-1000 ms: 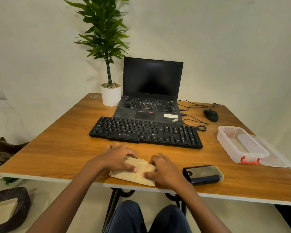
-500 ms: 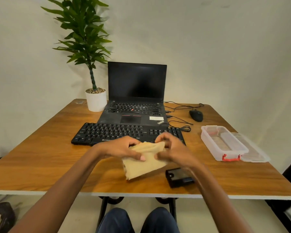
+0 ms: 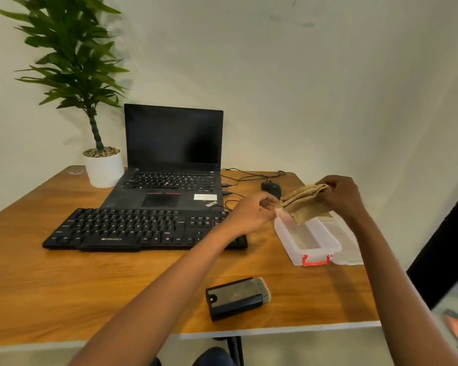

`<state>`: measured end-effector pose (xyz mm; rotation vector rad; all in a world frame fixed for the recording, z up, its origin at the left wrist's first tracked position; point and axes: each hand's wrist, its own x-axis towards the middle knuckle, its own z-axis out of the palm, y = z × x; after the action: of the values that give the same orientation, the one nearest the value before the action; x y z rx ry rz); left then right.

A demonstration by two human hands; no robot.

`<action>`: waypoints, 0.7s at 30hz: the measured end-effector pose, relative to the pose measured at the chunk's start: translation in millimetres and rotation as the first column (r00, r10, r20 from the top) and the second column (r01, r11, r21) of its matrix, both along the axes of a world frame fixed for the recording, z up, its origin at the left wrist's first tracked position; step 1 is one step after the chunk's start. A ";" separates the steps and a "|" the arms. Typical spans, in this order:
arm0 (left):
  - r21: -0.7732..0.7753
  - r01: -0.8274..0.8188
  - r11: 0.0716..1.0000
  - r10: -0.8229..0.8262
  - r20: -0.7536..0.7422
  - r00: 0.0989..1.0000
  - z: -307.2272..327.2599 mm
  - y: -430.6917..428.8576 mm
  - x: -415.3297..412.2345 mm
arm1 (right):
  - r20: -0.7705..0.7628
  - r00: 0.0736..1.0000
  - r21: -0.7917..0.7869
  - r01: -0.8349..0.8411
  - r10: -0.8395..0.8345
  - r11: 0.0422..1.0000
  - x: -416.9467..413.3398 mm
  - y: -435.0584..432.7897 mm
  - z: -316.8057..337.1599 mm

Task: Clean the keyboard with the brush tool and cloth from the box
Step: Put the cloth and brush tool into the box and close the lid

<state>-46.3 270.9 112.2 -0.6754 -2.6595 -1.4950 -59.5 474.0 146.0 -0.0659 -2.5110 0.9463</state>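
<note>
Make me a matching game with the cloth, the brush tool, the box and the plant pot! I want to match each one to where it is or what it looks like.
Things:
1. cloth
2. brush tool
3. box
4. plant pot

Clues:
a. open, with a red clasp
b. white, at the back left
c. held up by the left hand and right hand
d. lying flat near the front edge of the table

Right pairs: 1-c, 2-d, 3-a, 4-b.
</note>
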 end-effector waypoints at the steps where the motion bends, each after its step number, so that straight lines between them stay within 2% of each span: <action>1: -0.043 0.017 0.999 -0.017 0.001 1.000 -4.7 -1.7 0.5 | -0.013 0.999 0.083 0.039 -0.038 0.996 -4.8 -0.5 -10.9; 3: -0.125 0.070 0.990 -0.066 0.034 0.997 -13.7 -6.8 5.1 | 0.021 1.000 0.295 0.014 -0.021 0.955 -8.1 -3.9 -41.0; 5: -0.197 0.120 0.973 -0.109 0.066 0.992 -19.6 -15.4 12.4 | 0.159 0.987 0.443 -0.101 0.032 0.891 -2.9 -10.0 -64.2; 6: -0.233 0.145 0.962 -0.130 0.078 0.988 -23.6 -16.5 15.7 | 0.256 0.966 0.462 -0.164 0.046 0.871 0.7 -9.1 -70.9; 9: -0.309 0.201 0.929 -0.172 0.119 0.978 -26.1 -23.5 25.5 | 0.483 0.870 0.401 -0.322 0.101 0.857 3.2 -0.4 -62.8; 14: -0.472 0.235 0.850 -0.171 0.175 0.970 -18.0 -32.5 48.5 | 0.744 0.635 0.327 -0.616 0.207 0.716 -2.6 11.6 -40.3; 16: -0.552 0.229 0.801 -0.144 0.194 0.970 -17.4 -36.9 59.1 | 0.736 0.635 0.273 -0.595 0.233 0.756 -3.1 13.1 -34.4; 19: -0.643 0.219 0.734 -0.098 0.219 0.971 -21.8 -43.7 72.5 | 0.617 0.748 0.246 -0.477 0.243 0.844 -4.4 8.3 -37.1; 21: -0.708 0.202 0.676 -0.084 0.199 0.976 -26.7 -44.8 79.9 | 0.673 0.705 0.243 -0.497 0.224 0.833 -1.6 1.8 -43.1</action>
<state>33.6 226.1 85.5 -0.8239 -3.3774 -0.4184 -61.1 475.7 102.9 0.3358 -3.3993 0.5500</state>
